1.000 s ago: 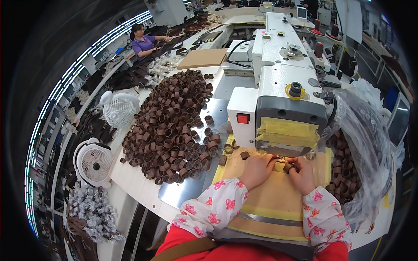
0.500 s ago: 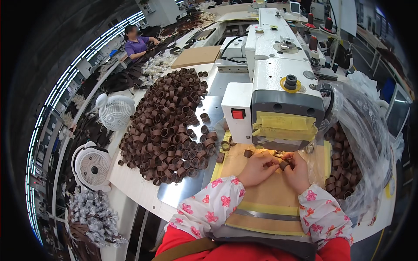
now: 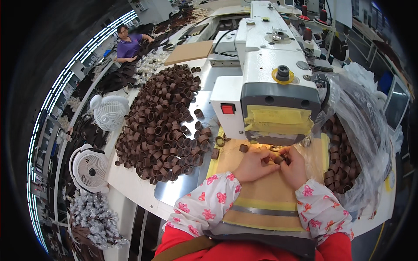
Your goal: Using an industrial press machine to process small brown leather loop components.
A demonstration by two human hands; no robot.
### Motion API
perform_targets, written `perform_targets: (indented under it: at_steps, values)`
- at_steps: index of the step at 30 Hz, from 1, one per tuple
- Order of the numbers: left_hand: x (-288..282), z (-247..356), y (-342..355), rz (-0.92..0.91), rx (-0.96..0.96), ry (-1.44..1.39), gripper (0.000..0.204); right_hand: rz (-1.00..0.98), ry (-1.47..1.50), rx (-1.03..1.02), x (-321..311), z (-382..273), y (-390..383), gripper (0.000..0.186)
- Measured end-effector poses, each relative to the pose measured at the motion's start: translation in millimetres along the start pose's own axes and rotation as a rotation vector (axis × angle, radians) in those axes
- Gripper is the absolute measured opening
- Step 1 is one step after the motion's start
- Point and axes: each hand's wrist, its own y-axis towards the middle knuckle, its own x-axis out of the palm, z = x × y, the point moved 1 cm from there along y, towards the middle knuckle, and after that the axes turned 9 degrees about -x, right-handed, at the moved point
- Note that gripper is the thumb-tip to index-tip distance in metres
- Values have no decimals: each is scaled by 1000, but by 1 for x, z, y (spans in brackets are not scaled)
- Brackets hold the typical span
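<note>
Close under the head of a white sewing machine [image 3: 276, 69], my two hands meet over a tan work surface [image 3: 261, 196]. My right hand [image 3: 294, 168] pinches a small brown loop [image 3: 279, 160], a short ring of strap-like material. From the other side my left hand [image 3: 252, 166] is closed, its fingertips reaching to that loop. A small dark brown piece shows between its thumb and finger; its shape is mostly hidden. The needle area is lit but covered by my fingers. Beside my left hand lie a loose loop [image 3: 244, 148] and another ring [image 3: 220, 141].
A big heap of brown loops [image 3: 161, 126] covers the left of the table. More loops [image 3: 342, 161] lie at right beside clear plastic sheeting [image 3: 370, 143]. Two white fans [image 3: 90, 168] stand at the left edge. A person in purple [image 3: 128, 47] works farther back.
The view has shifted slightly. The loop in my right hand now sits between both hands, and my left fingers have opened a little around a brown piece.
</note>
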Motion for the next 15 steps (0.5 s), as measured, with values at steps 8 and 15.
perform_targets:
  at_steps: [8,15]
  values:
    - [8,-10,1,1,-198,-123,24,-28,144,94,-4,9,-4,22]
    - [8,-5,4,44,-214,-140,26,-23,101,21,-9,14,-5,24]
